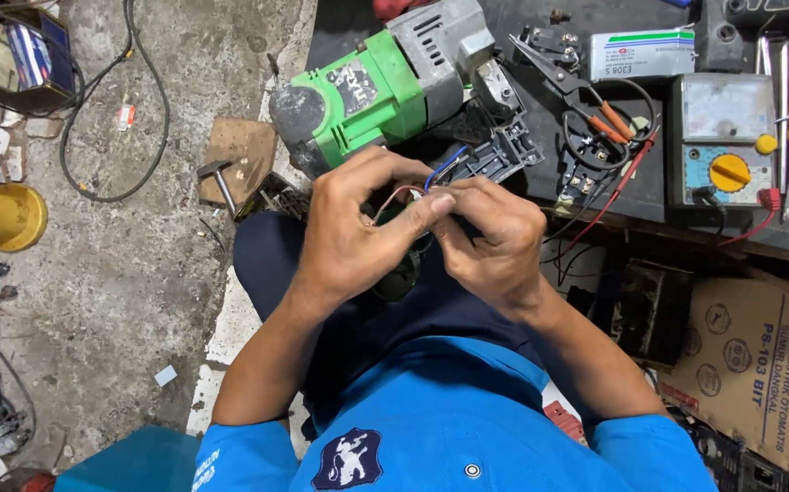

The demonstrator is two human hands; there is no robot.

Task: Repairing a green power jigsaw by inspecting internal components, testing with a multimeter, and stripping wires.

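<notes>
Wires, thin brown and blue insulated leads (410, 189), sit pinched between fingertips of the left hand (358, 228) and right hand (490, 241), both closed tight, just below the green-and-grey electric power tool (381, 87). Joining the leads looks underway; it calls for steady, fine twisting.

Thin wires (410, 189) — brown, blue — pinched above lap, beside green-grey motor (378, 87).
</notes>
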